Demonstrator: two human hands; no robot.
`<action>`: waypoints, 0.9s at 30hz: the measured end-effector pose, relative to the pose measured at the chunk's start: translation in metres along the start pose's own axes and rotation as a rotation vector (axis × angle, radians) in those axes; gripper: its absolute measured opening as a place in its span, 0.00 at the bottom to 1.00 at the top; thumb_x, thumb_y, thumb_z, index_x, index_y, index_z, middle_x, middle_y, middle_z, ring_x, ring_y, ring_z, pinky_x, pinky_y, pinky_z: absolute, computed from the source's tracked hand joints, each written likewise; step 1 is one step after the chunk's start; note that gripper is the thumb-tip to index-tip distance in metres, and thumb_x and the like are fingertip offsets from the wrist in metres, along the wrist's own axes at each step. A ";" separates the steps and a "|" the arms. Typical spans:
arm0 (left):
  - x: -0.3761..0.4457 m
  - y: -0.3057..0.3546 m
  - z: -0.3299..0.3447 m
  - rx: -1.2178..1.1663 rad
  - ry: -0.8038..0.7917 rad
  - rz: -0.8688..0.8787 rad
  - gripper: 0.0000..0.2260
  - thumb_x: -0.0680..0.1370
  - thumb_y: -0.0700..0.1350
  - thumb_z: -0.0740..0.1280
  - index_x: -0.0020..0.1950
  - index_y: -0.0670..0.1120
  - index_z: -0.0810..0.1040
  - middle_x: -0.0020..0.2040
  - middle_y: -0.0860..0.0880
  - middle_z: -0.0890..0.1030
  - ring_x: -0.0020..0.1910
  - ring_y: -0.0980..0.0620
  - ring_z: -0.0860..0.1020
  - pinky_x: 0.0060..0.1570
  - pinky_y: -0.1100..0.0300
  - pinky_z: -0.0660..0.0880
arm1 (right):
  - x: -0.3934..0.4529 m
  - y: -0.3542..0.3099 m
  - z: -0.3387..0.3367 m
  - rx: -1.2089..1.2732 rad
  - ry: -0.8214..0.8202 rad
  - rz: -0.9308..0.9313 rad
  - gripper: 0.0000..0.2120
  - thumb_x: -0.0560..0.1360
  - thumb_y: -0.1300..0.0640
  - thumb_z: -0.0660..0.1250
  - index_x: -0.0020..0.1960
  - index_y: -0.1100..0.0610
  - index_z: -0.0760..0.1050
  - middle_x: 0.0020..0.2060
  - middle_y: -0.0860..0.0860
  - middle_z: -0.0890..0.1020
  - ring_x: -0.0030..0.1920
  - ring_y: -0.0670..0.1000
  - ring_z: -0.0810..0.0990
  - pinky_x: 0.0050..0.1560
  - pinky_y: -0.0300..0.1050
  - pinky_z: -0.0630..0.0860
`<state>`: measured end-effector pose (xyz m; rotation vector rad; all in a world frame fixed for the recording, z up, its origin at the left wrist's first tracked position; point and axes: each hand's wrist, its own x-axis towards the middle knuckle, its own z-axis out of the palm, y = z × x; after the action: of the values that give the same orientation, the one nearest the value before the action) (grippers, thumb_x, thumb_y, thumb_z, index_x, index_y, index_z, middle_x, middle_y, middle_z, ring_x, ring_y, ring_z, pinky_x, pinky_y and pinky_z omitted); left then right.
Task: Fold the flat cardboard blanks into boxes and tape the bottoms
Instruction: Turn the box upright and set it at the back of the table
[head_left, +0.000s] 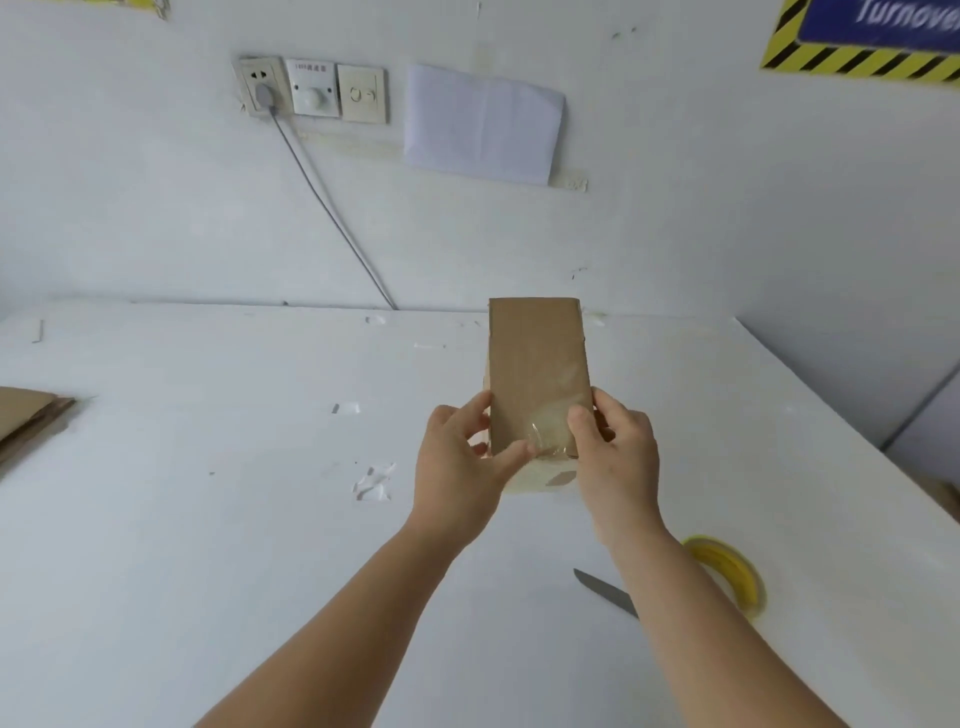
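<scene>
- While the box (537, 364) is held up off the white table (208, 519) by its near end, the left hand (462, 467) and right hand (613, 457) pinch it from either side, so the taped face stays turned toward the person.
- The left thumb lies across the near corner, pressing on a glossy patch of clear tape (545, 426); the right thumb presses the same patch from the other side. This looks like smoothing the tape down over the bottom seam.
- Both hands are closed on the box, fingers wrapped behind it; beyond the grip, its far end stands free, pointing up and away.
- Just under the grip, the tape seems to wrap onto the box's lower face, though the blur there makes that uncertain.
- Behind the right forearm, a yellow tape roll (732, 577) and a knife blade (605, 592) lie within reach, presumably for the next strip.
- Well off to the left of the grip, flat blanks (31, 415) wait at the table edge.
</scene>
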<state>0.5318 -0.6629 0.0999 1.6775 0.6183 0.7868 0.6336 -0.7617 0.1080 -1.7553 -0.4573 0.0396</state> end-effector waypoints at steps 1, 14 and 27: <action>0.002 -0.001 0.004 0.003 -0.008 -0.001 0.26 0.68 0.48 0.76 0.65 0.58 0.76 0.50 0.55 0.74 0.50 0.62 0.79 0.51 0.64 0.77 | 0.002 0.001 -0.004 0.004 0.001 -0.006 0.04 0.76 0.51 0.63 0.46 0.45 0.77 0.46 0.48 0.72 0.36 0.37 0.75 0.32 0.26 0.70; 0.069 0.008 0.108 0.057 -0.082 -0.006 0.22 0.73 0.38 0.68 0.62 0.58 0.75 0.49 0.49 0.79 0.47 0.59 0.79 0.44 0.72 0.71 | 0.095 0.048 -0.072 0.001 -0.034 0.019 0.16 0.72 0.55 0.67 0.58 0.43 0.78 0.50 0.51 0.76 0.45 0.45 0.79 0.51 0.45 0.78; 0.153 -0.017 0.292 0.119 0.022 -0.071 0.15 0.72 0.34 0.61 0.52 0.50 0.77 0.48 0.55 0.81 0.48 0.62 0.79 0.35 0.76 0.71 | 0.250 0.144 -0.145 -0.299 -0.049 -0.106 0.17 0.74 0.64 0.66 0.56 0.47 0.68 0.51 0.39 0.76 0.46 0.44 0.77 0.43 0.39 0.74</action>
<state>0.8546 -0.7261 0.0667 1.7471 0.7488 0.7306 0.9437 -0.8389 0.0616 -2.0234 -0.6162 -0.0646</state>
